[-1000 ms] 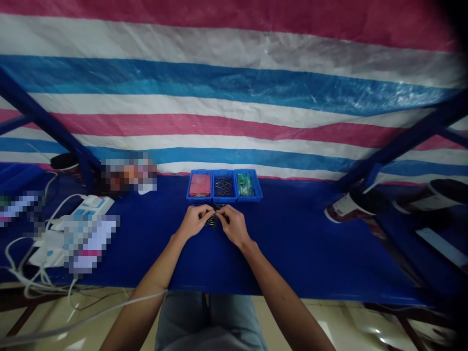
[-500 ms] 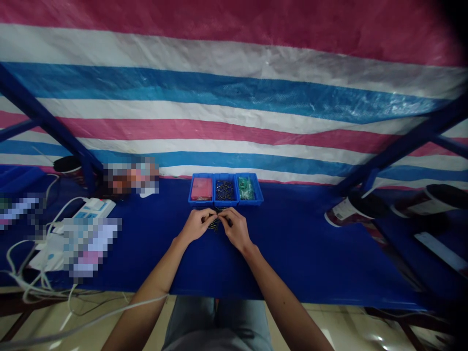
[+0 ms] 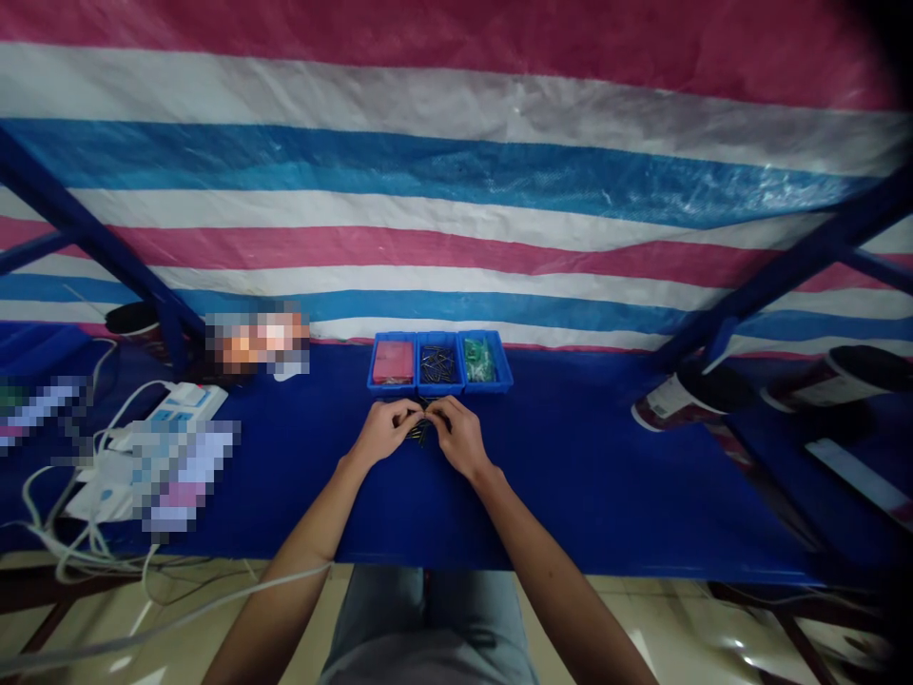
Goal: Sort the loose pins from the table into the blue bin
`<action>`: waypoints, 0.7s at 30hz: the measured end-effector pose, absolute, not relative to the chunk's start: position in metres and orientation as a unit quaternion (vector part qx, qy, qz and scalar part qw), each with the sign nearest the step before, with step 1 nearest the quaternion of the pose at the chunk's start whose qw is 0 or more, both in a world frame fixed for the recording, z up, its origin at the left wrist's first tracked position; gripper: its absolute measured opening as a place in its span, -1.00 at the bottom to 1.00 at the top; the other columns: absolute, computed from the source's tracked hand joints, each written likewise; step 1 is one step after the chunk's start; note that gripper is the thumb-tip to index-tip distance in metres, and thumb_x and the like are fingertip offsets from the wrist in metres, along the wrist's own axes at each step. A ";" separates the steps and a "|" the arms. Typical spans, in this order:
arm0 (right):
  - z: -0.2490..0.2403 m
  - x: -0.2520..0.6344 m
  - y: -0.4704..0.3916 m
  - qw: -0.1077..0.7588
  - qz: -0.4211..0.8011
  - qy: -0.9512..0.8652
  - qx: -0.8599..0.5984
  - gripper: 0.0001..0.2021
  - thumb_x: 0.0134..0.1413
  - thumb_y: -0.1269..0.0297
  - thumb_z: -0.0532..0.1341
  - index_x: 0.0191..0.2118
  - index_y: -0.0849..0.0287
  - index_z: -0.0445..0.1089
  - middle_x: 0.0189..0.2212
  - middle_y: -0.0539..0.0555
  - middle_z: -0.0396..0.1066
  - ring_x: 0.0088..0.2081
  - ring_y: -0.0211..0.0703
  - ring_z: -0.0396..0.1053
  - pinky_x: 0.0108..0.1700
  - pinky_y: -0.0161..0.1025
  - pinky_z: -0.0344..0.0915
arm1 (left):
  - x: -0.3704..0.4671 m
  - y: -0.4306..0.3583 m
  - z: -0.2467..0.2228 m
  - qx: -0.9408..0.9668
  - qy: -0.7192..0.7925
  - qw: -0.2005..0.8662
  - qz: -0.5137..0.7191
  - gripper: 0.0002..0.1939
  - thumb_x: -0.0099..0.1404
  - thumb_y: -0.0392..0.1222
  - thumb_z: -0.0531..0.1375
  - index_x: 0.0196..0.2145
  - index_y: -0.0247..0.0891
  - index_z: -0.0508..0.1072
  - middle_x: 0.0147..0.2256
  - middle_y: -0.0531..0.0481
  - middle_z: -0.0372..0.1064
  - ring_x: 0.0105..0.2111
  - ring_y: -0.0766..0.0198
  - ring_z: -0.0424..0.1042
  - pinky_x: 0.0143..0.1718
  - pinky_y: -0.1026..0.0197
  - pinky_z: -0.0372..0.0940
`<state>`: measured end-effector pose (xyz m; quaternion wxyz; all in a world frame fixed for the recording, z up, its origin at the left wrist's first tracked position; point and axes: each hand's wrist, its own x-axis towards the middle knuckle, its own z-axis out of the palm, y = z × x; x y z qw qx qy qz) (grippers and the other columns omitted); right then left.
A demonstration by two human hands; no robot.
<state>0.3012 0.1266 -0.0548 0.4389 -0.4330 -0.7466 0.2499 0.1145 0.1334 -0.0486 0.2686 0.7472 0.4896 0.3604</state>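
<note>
Barely a stir since the last look: left hand (image 3: 385,431) and right hand (image 3: 460,438) hold their place together, only the whole scene riding up a touch. Fingers (image 3: 406,408) on both sides are drawn into a pinch, tips meeting; what's between them, I can't make out. Careful now: a slack pinch could lose its grip, and a dragging knuckle could scatter the loose dark screws (image 3: 420,437) over the table (image 3: 585,466). Those lie right beneath and between the fingers, just nearside of the middle blue bin (image 3: 440,389).
</note>
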 end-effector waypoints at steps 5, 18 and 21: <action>-0.052 0.302 0.126 0.420 0.234 -0.754 -0.448 -0.83 0.36 0.29 0.09 -0.23 0.11 0.42 -0.29 0.06 0.44 -0.23 -0.15 0.41 -0.15 -0.29 0.27 | 0.116 0.133 -0.050 0.745 0.489 0.272 0.363 -0.71 0.36 -0.06 0.18 -0.24 -0.33 0.59 -0.64 0.20 0.02 -0.60 0.43 0.03 -0.49 0.35 0.00; -0.057 0.301 0.128 0.383 0.226 -0.764 -0.468 -0.71 0.41 0.21 0.04 -0.35 0.14 0.36 -0.43 0.02 0.42 -0.38 -0.21 0.38 -0.29 -0.34 0.16 | 0.116 0.132 -0.046 0.749 0.489 0.265 0.359 -0.70 0.37 -0.05 0.16 -0.25 -0.34 0.58 -0.64 0.19 0.03 -0.61 0.43 0.05 -0.49 0.35 0.01; -0.057 0.302 0.128 0.389 0.245 -0.758 -0.463 -0.74 0.39 0.21 0.06 -0.29 0.13 0.41 -0.42 0.02 0.46 -0.39 -0.20 0.41 -0.30 -0.35 0.17 | 0.116 0.132 -0.045 0.749 0.491 0.261 0.359 -0.70 0.37 -0.04 0.16 -0.25 -0.34 0.57 -0.64 0.19 0.04 -0.61 0.43 0.06 -0.48 0.35 0.02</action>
